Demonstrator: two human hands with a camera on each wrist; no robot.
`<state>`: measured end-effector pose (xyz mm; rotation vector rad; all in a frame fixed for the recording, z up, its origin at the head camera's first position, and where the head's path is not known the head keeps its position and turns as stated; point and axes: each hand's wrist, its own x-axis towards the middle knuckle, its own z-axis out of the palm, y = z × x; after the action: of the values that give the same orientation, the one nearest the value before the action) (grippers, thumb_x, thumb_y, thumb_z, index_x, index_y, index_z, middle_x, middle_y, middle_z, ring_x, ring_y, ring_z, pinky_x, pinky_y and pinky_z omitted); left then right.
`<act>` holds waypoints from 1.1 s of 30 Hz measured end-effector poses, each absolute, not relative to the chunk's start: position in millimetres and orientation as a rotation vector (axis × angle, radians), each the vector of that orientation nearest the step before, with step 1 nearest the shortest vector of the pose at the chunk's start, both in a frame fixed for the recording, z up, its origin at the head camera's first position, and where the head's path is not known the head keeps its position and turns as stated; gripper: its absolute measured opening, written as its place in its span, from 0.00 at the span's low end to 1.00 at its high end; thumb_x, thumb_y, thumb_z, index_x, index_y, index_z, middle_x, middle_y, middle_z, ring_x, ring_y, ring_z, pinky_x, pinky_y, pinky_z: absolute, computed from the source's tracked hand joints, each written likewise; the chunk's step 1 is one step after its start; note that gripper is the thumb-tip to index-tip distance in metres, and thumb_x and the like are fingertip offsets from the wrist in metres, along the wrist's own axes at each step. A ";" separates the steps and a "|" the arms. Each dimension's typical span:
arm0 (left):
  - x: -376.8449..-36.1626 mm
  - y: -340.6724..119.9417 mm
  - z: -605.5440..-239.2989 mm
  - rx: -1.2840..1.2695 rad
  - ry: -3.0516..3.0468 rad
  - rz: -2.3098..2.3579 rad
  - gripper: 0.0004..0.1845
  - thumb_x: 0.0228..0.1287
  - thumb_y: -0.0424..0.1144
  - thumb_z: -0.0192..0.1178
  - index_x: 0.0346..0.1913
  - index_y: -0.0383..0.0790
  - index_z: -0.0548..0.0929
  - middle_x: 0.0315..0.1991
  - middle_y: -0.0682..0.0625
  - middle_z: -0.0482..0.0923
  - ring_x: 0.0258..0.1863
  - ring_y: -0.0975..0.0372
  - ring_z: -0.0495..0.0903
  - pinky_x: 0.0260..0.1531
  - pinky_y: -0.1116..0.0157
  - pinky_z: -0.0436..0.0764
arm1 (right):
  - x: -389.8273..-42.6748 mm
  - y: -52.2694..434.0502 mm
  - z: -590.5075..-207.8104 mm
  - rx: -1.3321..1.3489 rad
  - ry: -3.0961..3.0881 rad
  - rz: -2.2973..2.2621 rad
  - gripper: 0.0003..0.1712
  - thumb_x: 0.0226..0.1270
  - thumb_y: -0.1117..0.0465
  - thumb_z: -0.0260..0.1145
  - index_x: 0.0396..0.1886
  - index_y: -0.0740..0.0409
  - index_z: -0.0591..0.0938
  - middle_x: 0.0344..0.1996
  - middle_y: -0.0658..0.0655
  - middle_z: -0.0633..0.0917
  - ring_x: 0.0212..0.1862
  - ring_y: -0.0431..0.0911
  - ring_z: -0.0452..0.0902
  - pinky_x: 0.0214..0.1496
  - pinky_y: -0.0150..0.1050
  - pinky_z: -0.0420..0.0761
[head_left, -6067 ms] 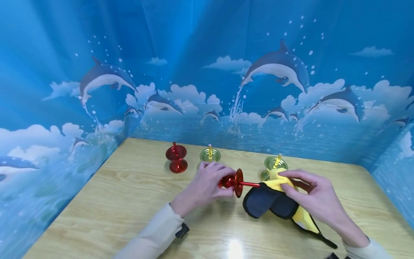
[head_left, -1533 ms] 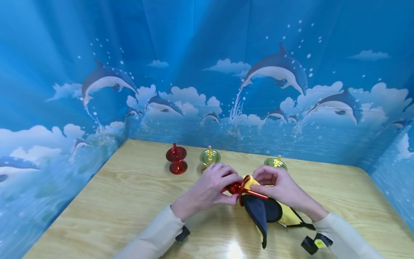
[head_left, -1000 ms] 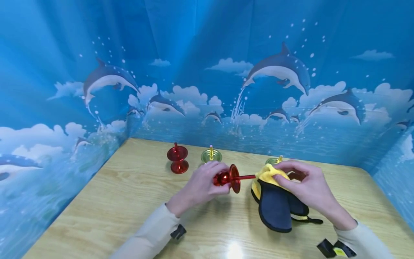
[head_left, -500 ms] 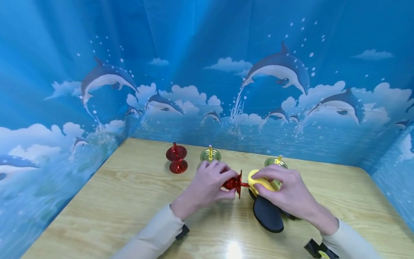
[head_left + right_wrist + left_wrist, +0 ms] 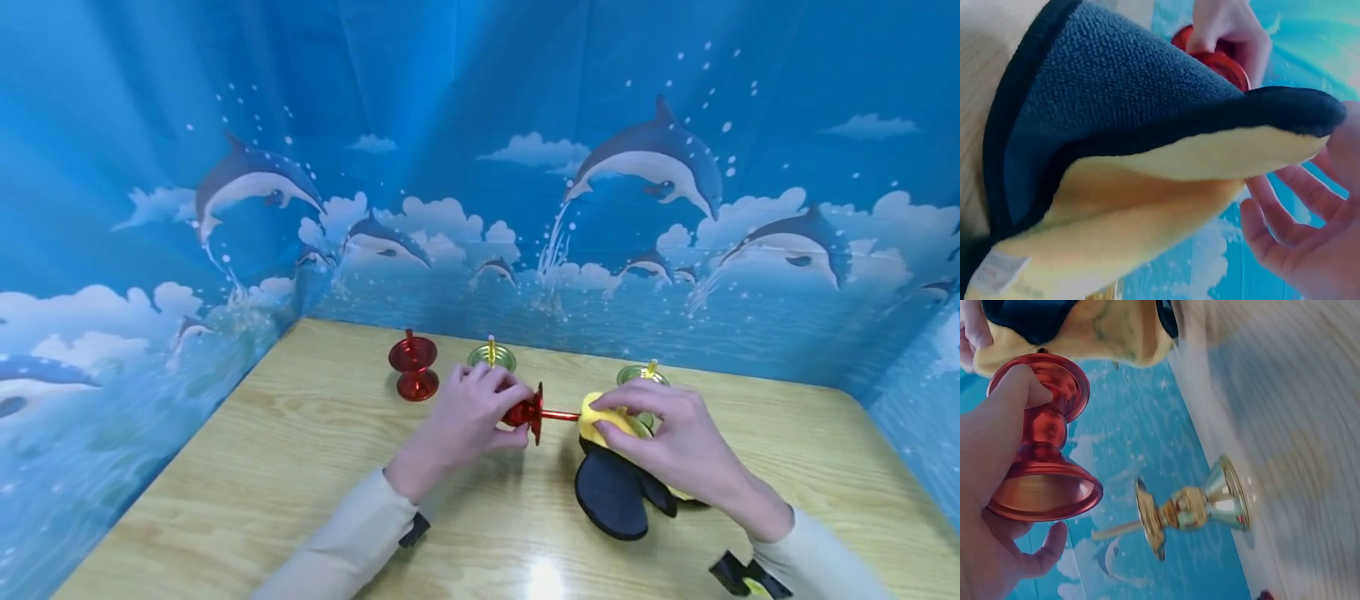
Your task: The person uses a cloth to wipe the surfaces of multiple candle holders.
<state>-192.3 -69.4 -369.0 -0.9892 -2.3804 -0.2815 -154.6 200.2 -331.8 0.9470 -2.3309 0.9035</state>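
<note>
My left hand (image 5: 461, 425) grips a shiny red candlestick (image 5: 537, 414) by its stem, tipped on its side above the table. Its thin rod points right. In the left wrist view the thumb lies over the stem and dish of the red candlestick (image 5: 1044, 434), with the hollow base facing the camera. My right hand (image 5: 686, 442) pinches a yellow and dark grey cloth (image 5: 611, 492) with black edging. Yellow fabric covers the rod's tip, and the dark side hangs below. Up close, the right wrist view shows the cloth (image 5: 1116, 81) folded, with a white label.
A second red candlestick (image 5: 413, 357) stands upright at the back left. Behind my left hand is a gold candlestick (image 5: 492, 357), and another gold candlestick (image 5: 643, 374) stands behind my right hand, partly hidden. A dolphin-print curtain (image 5: 480, 167) borders the wooden table (image 5: 300, 467).
The cloth was up at the red candlestick's dish, then drew right off to the rod's tip. It came back left over the rod and now sits around its tip. My left hand keeps its grip.
</note>
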 end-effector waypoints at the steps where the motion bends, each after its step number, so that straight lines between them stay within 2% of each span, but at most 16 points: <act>1: -191.6 -67.2 -369.2 -1.005 -2.365 -0.257 0.18 0.56 0.51 0.74 0.50 0.56 0.86 0.43 0.54 0.83 0.44 0.59 0.80 0.45 0.53 0.82 | -154.9 197.0 -333.7 0.968 -2.321 0.897 0.20 0.51 0.72 0.78 0.41 0.45 0.89 0.36 0.43 0.89 0.38 0.35 0.82 0.39 0.27 0.81; 6: -187.9 -58.1 -371.4 -1.053 -2.269 -0.145 0.17 0.57 0.56 0.73 0.47 0.55 0.85 0.41 0.54 0.82 0.41 0.59 0.79 0.46 0.58 0.83 | -156.6 182.3 -343.8 0.971 -2.326 0.877 0.15 0.53 0.68 0.79 0.39 0.47 0.90 0.35 0.42 0.89 0.39 0.37 0.82 0.38 0.31 0.82; 14: -185.8 -54.5 -374.2 -1.065 -2.190 -0.147 0.15 0.59 0.53 0.72 0.46 0.54 0.85 0.39 0.54 0.80 0.38 0.60 0.78 0.43 0.60 0.82 | -157.2 175.3 -353.3 0.759 -2.436 0.922 0.13 0.56 0.63 0.79 0.38 0.42 0.89 0.40 0.42 0.89 0.45 0.39 0.85 0.43 0.37 0.85; 20: -185.7 -52.4 -373.1 -1.072 -2.150 -0.132 0.13 0.62 0.53 0.70 0.45 0.54 0.84 0.39 0.54 0.82 0.39 0.59 0.80 0.43 0.58 0.84 | -161.7 169.3 -358.0 0.625 -2.490 0.976 0.11 0.58 0.64 0.78 0.37 0.44 0.90 0.43 0.49 0.90 0.49 0.45 0.85 0.47 0.41 0.86; 23: -186.3 -52.0 -372.1 -1.063 -2.159 -0.163 0.13 0.61 0.52 0.71 0.46 0.54 0.85 0.39 0.54 0.82 0.38 0.59 0.79 0.42 0.58 0.84 | -162.4 166.4 -360.4 0.611 -2.460 1.017 0.12 0.56 0.66 0.78 0.36 0.45 0.91 0.44 0.50 0.90 0.50 0.47 0.85 0.48 0.38 0.85; 26: -187.1 -53.4 -371.0 -1.062 -2.209 -0.278 0.16 0.58 0.51 0.74 0.47 0.53 0.86 0.40 0.53 0.83 0.38 0.60 0.78 0.39 0.62 0.82 | -161.2 164.9 -363.2 0.692 -2.359 1.030 0.15 0.52 0.69 0.79 0.36 0.45 0.91 0.43 0.49 0.91 0.51 0.47 0.84 0.49 0.30 0.83; 29: -187.9 -55.2 -368.0 -1.083 -2.299 -0.482 0.17 0.56 0.48 0.74 0.48 0.51 0.87 0.42 0.53 0.83 0.40 0.61 0.79 0.39 0.66 0.81 | -161.1 164.2 -364.2 0.858 -2.214 0.984 0.17 0.47 0.72 0.80 0.35 0.48 0.91 0.39 0.48 0.91 0.51 0.49 0.84 0.54 0.23 0.79; 31: -188.2 -56.6 -365.2 -1.097 -2.362 -0.648 0.18 0.56 0.45 0.74 0.49 0.48 0.86 0.43 0.52 0.84 0.42 0.62 0.79 0.39 0.68 0.81 | -161.7 164.3 -363.8 0.973 -2.130 0.921 0.17 0.46 0.72 0.79 0.35 0.49 0.91 0.38 0.49 0.91 0.53 0.50 0.83 0.60 0.24 0.76; 33: -188.4 -58.2 -362.6 -1.105 -2.425 -0.795 0.17 0.56 0.44 0.73 0.49 0.46 0.86 0.44 0.52 0.84 0.43 0.63 0.79 0.41 0.69 0.82 | -162.3 164.8 -363.4 1.072 -2.063 0.855 0.13 0.51 0.68 0.79 0.36 0.49 0.91 0.37 0.49 0.91 0.54 0.53 0.81 0.66 0.29 0.73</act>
<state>-188.4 -58.2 -362.6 -1.1049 -2.4254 -0.7945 -162.3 164.8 -363.4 1.0722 -2.0633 0.8549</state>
